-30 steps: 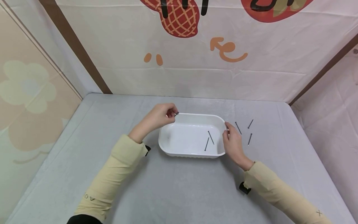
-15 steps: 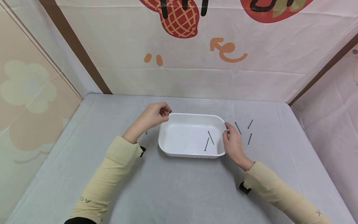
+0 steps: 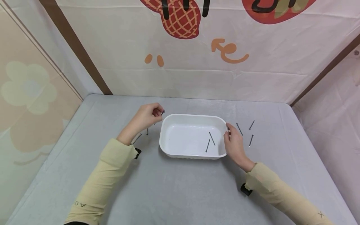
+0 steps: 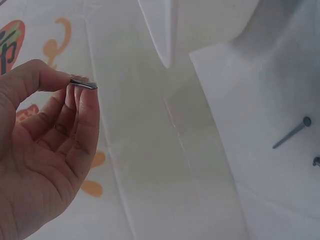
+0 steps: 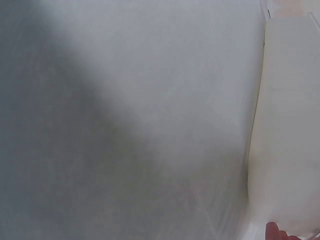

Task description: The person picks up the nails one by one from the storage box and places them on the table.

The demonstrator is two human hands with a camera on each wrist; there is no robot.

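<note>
The tray [image 3: 185,137] admits a hand from above, over the left part of its floor; two nails [image 3: 212,138] obstruct the right part. The right hand [image 3: 235,143] blocks the right end. A narrow gap separates the left hand [image 3: 144,117] from the tray. Loose nails [image 3: 251,140] flank both sides. The near table [image 3: 185,187] offers the widest passage, between the forearms [image 3: 98,184].

This looks like a small curtained booth: a white sheet [image 3: 191,81] with cartoon prints and brown edges hangs behind the grey bench [image 3: 182,190], a flower-patterned panel [image 3: 31,87] left, a pale pinkish drape [image 3: 332,97] right.
</note>
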